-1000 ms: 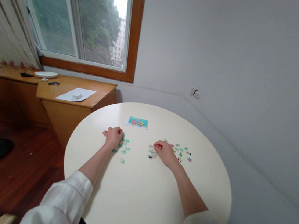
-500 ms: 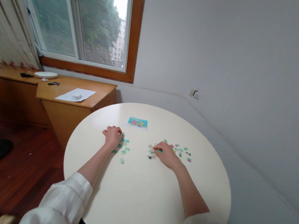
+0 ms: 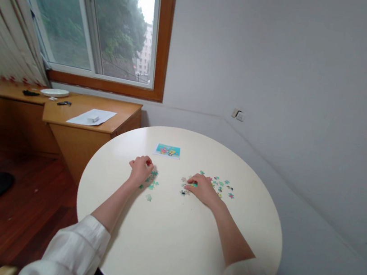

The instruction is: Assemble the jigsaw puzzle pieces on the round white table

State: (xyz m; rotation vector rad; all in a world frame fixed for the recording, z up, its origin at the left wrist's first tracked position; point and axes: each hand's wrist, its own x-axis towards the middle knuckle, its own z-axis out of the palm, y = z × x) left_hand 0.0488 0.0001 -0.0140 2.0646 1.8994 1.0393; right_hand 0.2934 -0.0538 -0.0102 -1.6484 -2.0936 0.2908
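Round cream desk (image 3: pixel 172 240) in a corner by the window (image 3: pixel 117 23), with jigsaw pieces spread flat in two loose patches, one under each hand. That split puts each patch within a short reach of its own hand, and nothing is stacked, so every piece shows its face.

The left hand (image 3: pixel 140 171) is curled over, knuckles up, fingertips resting at the far edge of the green pieces (image 3: pixel 151 183). I honestly can't tell if it's pinching one or just touching.

The right hand (image 3: pixel 201 188) lies palm down, with its fingertips on a few pale pieces (image 3: pixel 183 187). There's a greenish bit right at the fingertips, but whether it's gripped or just pressed down is too small to call. The mixed scatter (image 3: pixel 222 186) sits just to the right of that hand.

A small picture card (image 3: pixel 168 150) lies face up on the far side, between the two hands and apart from the pieces, probably so it stays visible from the seat.

Off to the left there's a wooden cabinet (image 3: pixel 81 134) with a sheet of paper (image 3: pixel 92 116) and a plate (image 3: pixel 54 92).
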